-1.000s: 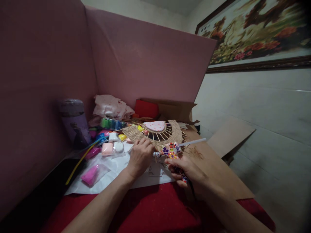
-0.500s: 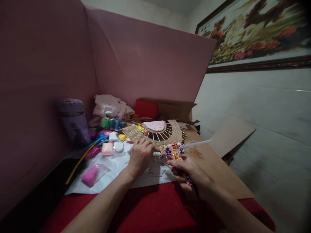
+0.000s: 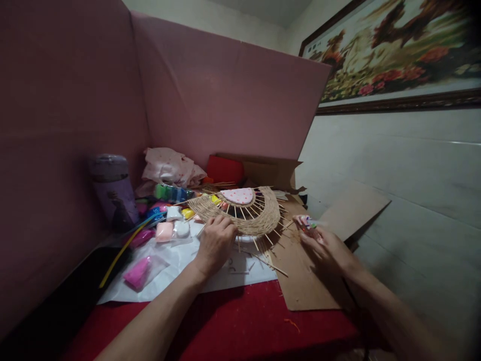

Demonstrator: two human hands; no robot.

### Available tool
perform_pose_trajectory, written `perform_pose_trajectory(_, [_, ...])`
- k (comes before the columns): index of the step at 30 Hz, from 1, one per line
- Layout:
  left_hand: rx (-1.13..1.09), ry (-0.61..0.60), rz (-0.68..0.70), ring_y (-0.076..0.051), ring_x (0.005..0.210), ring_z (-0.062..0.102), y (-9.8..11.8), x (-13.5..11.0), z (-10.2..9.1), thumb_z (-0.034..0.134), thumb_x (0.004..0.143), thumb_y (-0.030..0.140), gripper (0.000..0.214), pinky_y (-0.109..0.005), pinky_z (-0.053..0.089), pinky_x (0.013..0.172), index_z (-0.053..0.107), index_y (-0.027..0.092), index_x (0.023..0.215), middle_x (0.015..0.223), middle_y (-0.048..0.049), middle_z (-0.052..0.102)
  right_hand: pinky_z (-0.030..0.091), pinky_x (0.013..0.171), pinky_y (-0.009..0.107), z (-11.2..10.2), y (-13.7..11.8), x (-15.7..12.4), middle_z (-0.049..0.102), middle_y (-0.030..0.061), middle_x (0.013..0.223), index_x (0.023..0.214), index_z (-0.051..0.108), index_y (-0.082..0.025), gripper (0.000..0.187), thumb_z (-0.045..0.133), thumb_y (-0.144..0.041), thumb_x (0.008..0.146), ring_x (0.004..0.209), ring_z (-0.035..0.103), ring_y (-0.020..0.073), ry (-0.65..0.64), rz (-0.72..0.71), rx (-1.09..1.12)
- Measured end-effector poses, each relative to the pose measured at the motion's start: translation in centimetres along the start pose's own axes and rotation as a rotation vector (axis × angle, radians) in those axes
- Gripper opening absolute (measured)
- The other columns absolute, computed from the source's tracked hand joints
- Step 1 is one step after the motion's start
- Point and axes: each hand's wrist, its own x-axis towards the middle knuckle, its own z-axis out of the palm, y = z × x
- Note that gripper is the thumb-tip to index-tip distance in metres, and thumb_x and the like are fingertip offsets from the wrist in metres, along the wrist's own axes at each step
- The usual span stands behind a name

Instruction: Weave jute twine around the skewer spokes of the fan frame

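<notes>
Spreading in front, red cloth (image 3: 240, 326) lies under white paper (image 3: 180, 263) and cardboard (image 3: 308, 286). Pink panels (image 3: 233, 100) stand behind; a framed picture (image 3: 398, 57) hangs right. Marks (image 3: 237, 271) on the paper are unreadable. The left hand (image 3: 218, 243) pinches a twine fan (image 3: 255, 227) by its near rim; the right hand (image 3: 325, 243), well apart near the cardboard's right edge, curls its fingers round a blurred glue gun (image 3: 308, 225).

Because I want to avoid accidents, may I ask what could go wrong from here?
The thin sticks jutting from the woven piece could snap or prick the left hand, which is at its near edge. The colourful tool in the right hand, blurred here, might slip onto the cardboard.
</notes>
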Motion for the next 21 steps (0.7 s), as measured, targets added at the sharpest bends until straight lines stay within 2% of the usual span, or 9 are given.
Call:
perform_pose_trajectory(2, [0.003, 0.007, 0.007, -0.018, 0.079, 0.050, 0.0, 0.0, 0.0, 0.047, 0.086, 0.019, 0.019, -0.034, 0.036, 0.072, 0.061, 0.018, 0.073, 0.076, -0.0042, 0.060, 0.037, 0.056, 0.030, -0.3, 1.9, 0.5, 0.064, 0.0070, 0.071, 0.081, 0.060, -0.021, 0.026, 0.050, -0.045, 0.077, 0.068, 0.058, 0.0231, 0.055, -0.004, -0.321])
perform_pose_trajectory(4, [0.007, 0.008, 0.010, -0.018, 0.078, 0.050, 0.0, 0.0, 0.0, 0.047, 0.086, 0.019, 0.019, -0.034, 0.036, 0.072, 0.061, 0.018, 0.073, 0.076, -0.0044, 0.060, 0.039, 0.064, 0.031, -0.4, 3.1, 0.7, 0.067, 0.0096, 0.087, 0.093, 0.062, -0.021, 0.031, 0.049, -0.044, 0.077, 0.080, 0.061, 0.0262, 0.021, -0.038, -0.478])
perform_pose_trajectory(7, [0.003, 0.004, 0.006, -0.018, 0.079, 0.050, 0.0, 0.0, 0.0, 0.047, 0.086, 0.019, 0.019, -0.034, 0.036, 0.072, 0.061, 0.017, 0.073, 0.076, -0.0044, 0.060, 0.040, 0.072, 0.033, -0.1, 4.0, 0.7, 0.066, 0.0110, 0.102, 0.103, 0.061, -0.020, 0.038, 0.049, -0.047, 0.078, 0.093, 0.059, 0.0283, -0.032, -0.119, -0.563])
perform_pose_trajectory(11, [-0.002, -0.003, 0.000, -0.019, 0.079, 0.050, 0.0, 0.0, 0.0, 0.046, 0.086, 0.020, 0.020, -0.034, 0.036, 0.073, 0.061, 0.017, 0.073, 0.077, -0.0042, 0.060, 0.040, 0.078, 0.034, 0.1, 4.3, 0.9, 0.065, 0.0124, 0.102, 0.104, 0.060, -0.018, 0.037, 0.047, -0.043, 0.080, 0.096, 0.058, 0.0281, -0.087, -0.175, -0.635])
perform_pose_trajectory(13, [-0.005, -0.012, -0.005, -0.019, 0.079, 0.050, 0.0, 0.0, 0.0, 0.046, 0.086, 0.020, 0.020, -0.034, 0.037, 0.074, 0.061, 0.017, 0.073, 0.077, -0.0041, 0.060, 0.039, 0.081, 0.035, 0.1, 4.0, 0.8, 0.063, 0.0131, 0.105, 0.109, 0.058, -0.017, 0.037, 0.049, -0.038, 0.080, 0.098, 0.056, 0.0282, -0.065, -0.189, -0.671])
perform_pose_trajectory(15, [-0.012, -0.017, -0.010, -0.018, 0.079, 0.050, 0.0, 0.0, 0.0, 0.046, 0.086, 0.020, 0.020, -0.034, 0.037, 0.074, 0.061, 0.018, 0.074, 0.078, -0.0039, 0.060, 0.038, 0.083, 0.039, 0.2, 3.1, 0.4, 0.062, 0.0149, 0.104, 0.109, 0.058, -0.016, 0.035, 0.051, -0.032, 0.078, 0.099, 0.054, 0.0304, 0.027, -0.212, -0.714])
perform_pose_trajectory(18, [-0.012, -0.011, -0.004, -0.018, 0.080, 0.050, 0.1, 0.0, 0.0, 0.047, 0.086, 0.020, 0.019, -0.034, 0.037, 0.074, 0.061, 0.018, 0.074, 0.078, -0.0038, 0.060, 0.035, 0.087, 0.043, 1.3, 0.2, -1.1, 0.059, 0.0155, 0.103, 0.104, 0.060, -0.016, 0.028, 0.045, -0.025, 0.082, 0.101, 0.051, 0.0305, 0.131, -0.320, -0.552])
perform_pose_trajectory(20, [-0.002, -0.007, 0.001, -0.018, 0.079, 0.049, 0.1, 0.0, 0.0, 0.047, 0.086, 0.020, 0.019, -0.034, 0.037, 0.073, 0.061, 0.018, 0.074, 0.077, -0.0036, 0.060, 0.038, 0.086, 0.039, 2.9, -2.3, -2.4, 0.060, 0.0117, 0.103, 0.098, 0.061, -0.018, 0.025, 0.042, -0.031, 0.086, 0.098, 0.053, 0.0255, 0.041, -0.314, -0.195])
perform_pose_trajectory(21, [0.003, -0.005, 0.001, -0.019, 0.079, 0.049, 0.2, 0.0, 0.0, 0.047, 0.086, 0.021, 0.019, -0.034, 0.037, 0.073, 0.061, 0.018, 0.073, 0.077, -0.0035, 0.060, 0.041, 0.082, 0.037, 3.9, -3.4, -3.1, 0.062, 0.0096, 0.095, 0.090, 0.062, -0.019, 0.025, 0.044, -0.035, 0.086, 0.091, 0.055, 0.0235, -0.083, -0.259, -0.015])
